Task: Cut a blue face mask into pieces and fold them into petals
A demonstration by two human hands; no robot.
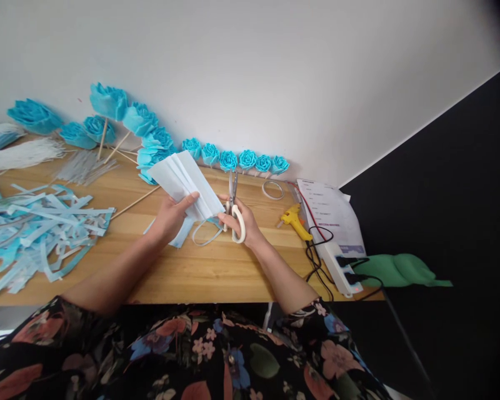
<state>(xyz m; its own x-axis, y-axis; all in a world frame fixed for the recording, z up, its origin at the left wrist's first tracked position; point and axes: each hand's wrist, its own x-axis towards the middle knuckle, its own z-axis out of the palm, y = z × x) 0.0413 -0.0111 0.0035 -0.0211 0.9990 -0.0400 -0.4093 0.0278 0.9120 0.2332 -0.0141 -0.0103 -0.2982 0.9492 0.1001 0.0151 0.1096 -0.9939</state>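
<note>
Wore a black floral top [233, 355], cut off by the lower edge, at a wooden table [216, 272]. Had, at far left, white strands [20, 156] cropped by the frame, behind a heap of blue and white strips [58, 233] too tangled to count. Had about eight large blue flowers [108, 101] near the wall, some overlapping and hard to separate, several on sticks. Held one pale blue pleated mask [187, 180] in the left hand [173, 216] above the table's middle, pinched between the thumb on top and fingers hidden beneath. Had six smaller blue flowers [228, 161] in a row beyond. Gripped one pair of white-handled scissors [239, 223] in the right hand [244, 214], closed around the handles, with blades slightly parted toward the wall; could not tell any contact between right thumb and mask corner. Had, farther right, one ring [273, 198], one yellow glue gun [295, 222], printed sheets [331, 208] with lines too small to read, one white power strip [339, 272] with two black plugs, and a green object [400, 270], hard to identify.
</note>
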